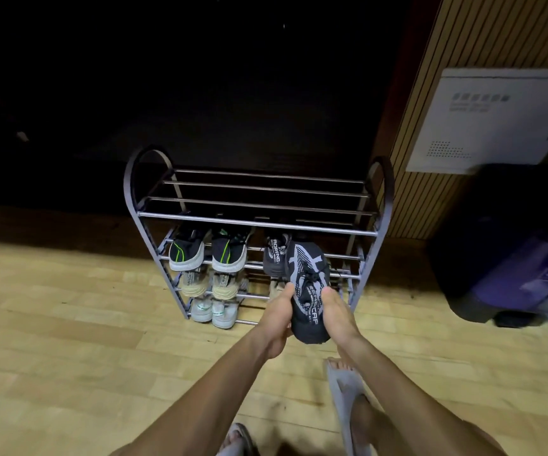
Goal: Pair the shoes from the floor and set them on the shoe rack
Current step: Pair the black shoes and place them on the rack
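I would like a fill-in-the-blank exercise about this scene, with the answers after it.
1. Both hands hold one dark ____ in front of the rack.
2. The rack's ____ shelf has no shoes on it.
3. The shoes with green stripes sit on the ____ side of their shelf.
4. The floor is made of ____.

Answers: shoe; top; left; wood
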`<move>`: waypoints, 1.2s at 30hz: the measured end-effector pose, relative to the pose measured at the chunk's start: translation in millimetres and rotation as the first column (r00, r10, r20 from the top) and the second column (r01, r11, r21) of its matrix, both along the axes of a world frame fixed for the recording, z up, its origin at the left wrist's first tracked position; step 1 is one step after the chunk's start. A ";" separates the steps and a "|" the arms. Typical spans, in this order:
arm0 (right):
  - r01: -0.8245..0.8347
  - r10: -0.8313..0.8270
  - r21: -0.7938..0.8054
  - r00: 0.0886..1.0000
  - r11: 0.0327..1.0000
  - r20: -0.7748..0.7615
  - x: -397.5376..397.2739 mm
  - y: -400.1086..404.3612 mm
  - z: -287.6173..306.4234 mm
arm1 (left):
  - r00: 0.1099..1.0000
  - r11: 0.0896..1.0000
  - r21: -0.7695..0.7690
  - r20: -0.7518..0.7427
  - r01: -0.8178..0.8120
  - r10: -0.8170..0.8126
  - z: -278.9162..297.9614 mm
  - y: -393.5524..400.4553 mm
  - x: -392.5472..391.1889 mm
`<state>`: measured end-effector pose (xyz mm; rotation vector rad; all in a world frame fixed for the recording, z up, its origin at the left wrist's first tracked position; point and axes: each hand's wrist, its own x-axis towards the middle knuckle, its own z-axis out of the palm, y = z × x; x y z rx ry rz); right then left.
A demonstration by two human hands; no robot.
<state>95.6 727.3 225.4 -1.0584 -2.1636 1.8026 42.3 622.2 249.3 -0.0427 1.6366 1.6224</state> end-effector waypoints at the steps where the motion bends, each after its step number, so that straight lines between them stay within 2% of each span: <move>1: 0.007 -0.008 0.033 1.000 0.999 0.018 -6.0 5.5 -5.4 | 1.000 1.000 0.000 0.010 -0.014 0.014 -2.5 6.7 -2.9; 5: -0.008 -0.030 0.257 0.989 0.966 0.143 -21.7 22.0 -21.0 | 0.998 0.999 0.032 0.053 -0.021 0.020 -17.4 31.8 -22.2; 7: 0.003 -0.065 0.322 0.981 0.947 0.184 -31.3 30.3 -24.8 | 0.998 0.998 0.050 0.060 -0.029 0.026 -27.9 43.0 -34.9; 10: 0.015 -0.081 0.295 0.974 0.955 0.213 -48.1 45.5 -25.4 | 0.992 0.991 0.106 0.104 -0.084 0.073 -45.0 55.7 -48.9; 15: 0.124 -0.144 0.147 0.980 0.981 0.136 -71.0 67.4 -34.8 | 0.967 0.961 0.183 0.186 -0.207 0.173 -61.2 70.6 -65.8; 20: 0.285 -0.286 0.024 0.955 0.958 0.073 -93.7 77.3 -60.3 | 0.961 0.941 0.201 0.118 -0.271 0.251 -66.2 90.3 -82.1; 25: 0.307 -0.301 0.125 0.951 0.943 -0.062 -105.9 73.4 -62.8 | 0.943 0.924 0.196 0.123 -0.329 0.309 -71.6 95.5 -82.2; 28: 0.320 -0.313 0.181 0.947 0.930 -0.068 -118.1 75.4 -67.5 | 0.918 0.902 0.180 0.130 -0.392 0.374 -71.2 97.2 -82.9; 32: 0.345 -0.335 0.175 0.938 0.922 -0.089 -129.8 76.9 -75.6 | 0.903 0.881 0.198 0.120 -0.429 0.413 -74.2 97.9 -87.8; 36: 0.361 -0.354 0.199 0.933 0.911 -0.067 -136.4 80.1 -82.2 | 0.891 0.883 0.118 0.020 -0.453 0.454 -70.3 100.4 -86.1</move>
